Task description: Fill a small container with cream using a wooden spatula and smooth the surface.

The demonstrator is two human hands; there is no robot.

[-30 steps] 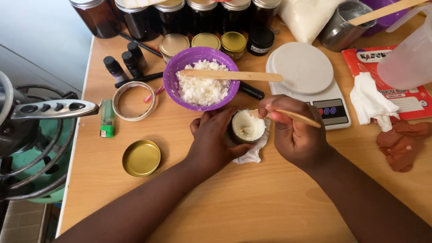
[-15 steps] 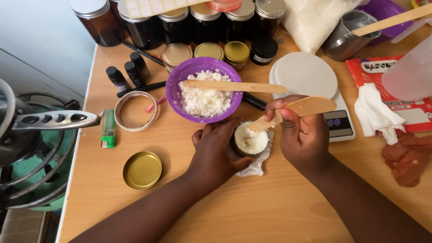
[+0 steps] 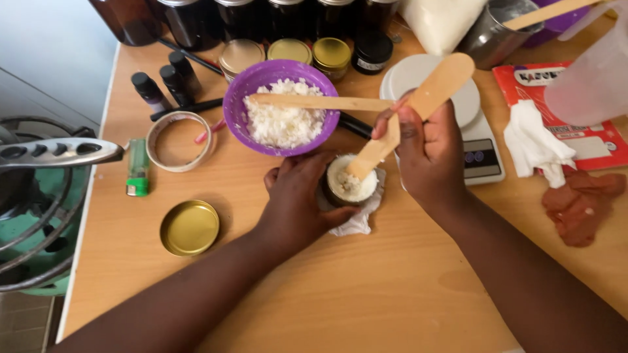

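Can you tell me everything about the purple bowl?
The purple bowl is round and looks like plastic. It sits upright on the wooden table, heaped with white crumbly flakes. A flat wooden stick lies across its rim. Small gold-lidded jars stand behind it. Neither hand touches it.

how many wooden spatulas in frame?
3. One wooden spatula is in the right hand, its tip in the small jar. A second lies across the purple bowl. A third sticks out of the metal cup, cropped.
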